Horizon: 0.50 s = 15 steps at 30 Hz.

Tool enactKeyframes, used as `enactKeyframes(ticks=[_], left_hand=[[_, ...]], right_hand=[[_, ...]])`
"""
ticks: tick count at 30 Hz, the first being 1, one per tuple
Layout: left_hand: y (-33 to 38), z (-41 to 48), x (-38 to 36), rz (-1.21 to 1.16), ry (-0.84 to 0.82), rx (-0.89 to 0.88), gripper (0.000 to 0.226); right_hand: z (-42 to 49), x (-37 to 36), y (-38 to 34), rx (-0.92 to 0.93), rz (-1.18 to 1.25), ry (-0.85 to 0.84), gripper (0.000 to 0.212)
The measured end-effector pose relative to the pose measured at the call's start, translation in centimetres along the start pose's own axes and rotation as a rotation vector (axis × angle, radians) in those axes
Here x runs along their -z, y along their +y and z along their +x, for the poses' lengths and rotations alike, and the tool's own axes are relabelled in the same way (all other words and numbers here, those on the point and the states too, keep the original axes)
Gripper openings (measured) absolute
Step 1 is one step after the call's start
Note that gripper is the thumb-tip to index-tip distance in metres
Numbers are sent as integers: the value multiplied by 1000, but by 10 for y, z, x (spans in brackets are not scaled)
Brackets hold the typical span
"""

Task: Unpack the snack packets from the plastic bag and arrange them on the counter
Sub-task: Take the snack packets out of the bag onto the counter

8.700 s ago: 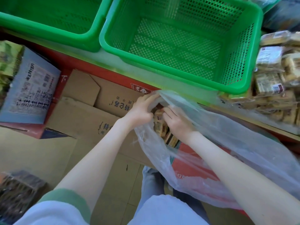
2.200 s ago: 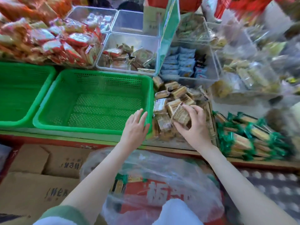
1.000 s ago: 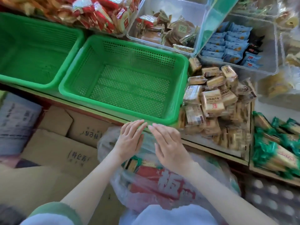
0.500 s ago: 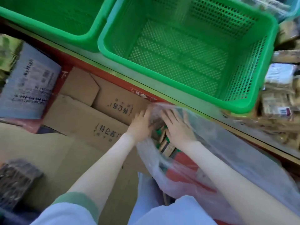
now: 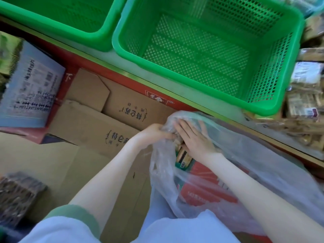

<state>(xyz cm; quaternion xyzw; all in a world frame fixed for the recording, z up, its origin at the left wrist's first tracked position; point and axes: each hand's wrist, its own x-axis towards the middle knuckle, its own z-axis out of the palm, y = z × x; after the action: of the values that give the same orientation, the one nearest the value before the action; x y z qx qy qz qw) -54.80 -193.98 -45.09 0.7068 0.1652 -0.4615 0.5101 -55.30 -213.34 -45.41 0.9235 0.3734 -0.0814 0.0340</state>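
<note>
1. Snack packets point(image 5: 183, 157) sit in the mouth of a clear plastic bag point(image 5: 263, 163). The bag spreads from the middle of the view toward 4 o'clock, below the edge of the counter point(image 5: 135, 69).
2. The left hand point(image 5: 154, 135) grips the bag's rim on its 9 o'clock side, with the fingers curled into the bunched film.
3. The right hand point(image 5: 194, 139) is inside the bag's mouth. Its fingers are nearly straight and a little spread, laid flat on the packets. The thumb is hidden.
4. A red box point(image 5: 206, 192) lies deeper in the bag toward 5 o'clock and shows through the film.
5. A green basket point(image 5: 192, 88) stands on the counter at 1 o'clock. A second basket point(image 5: 105, 41) stands just beside it at 11 o'clock.
6. A pile of packets point(image 5: 305, 102) rests on the counter at 3 o'clock, against the first basket's right wall.
7. Flattened cardboard boxes point(image 5: 91, 123) lie at 9 o'clock, below the counter and left of the bag. A blue-grey printed box point(image 5: 29, 88) sits at 10 o'clock.
8. The bag is thin, wrinkled and see-through. The baskets are hard plastic with rows of small holes and rounded rims. The cardboard is matt brown with dark print.
</note>
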Motion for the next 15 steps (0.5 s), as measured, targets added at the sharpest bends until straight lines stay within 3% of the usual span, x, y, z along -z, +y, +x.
enactKeyframes(ticks=[2, 4, 9, 12, 15], left_hand=[[-1, -10, 2, -61, -76, -65, 47], [4, -19, 2, -115, -152, -117, 40], [32, -39, -6, -40, -234, -150, 10], [44, -47, -13, -41, -241, -163, 15], [48, -52, -17, -47, -264, -176, 25]], right_hand=[[-8, 4, 3, 25, -22, 59, 106], [-19, 9, 8, 86, -26, 116, 108], [-44, 16, 23, 199, -55, 297, 79], [-52, 10, 33, 236, -175, 396, 56], [-54, 7, 34, 204, -220, 400, 55]])
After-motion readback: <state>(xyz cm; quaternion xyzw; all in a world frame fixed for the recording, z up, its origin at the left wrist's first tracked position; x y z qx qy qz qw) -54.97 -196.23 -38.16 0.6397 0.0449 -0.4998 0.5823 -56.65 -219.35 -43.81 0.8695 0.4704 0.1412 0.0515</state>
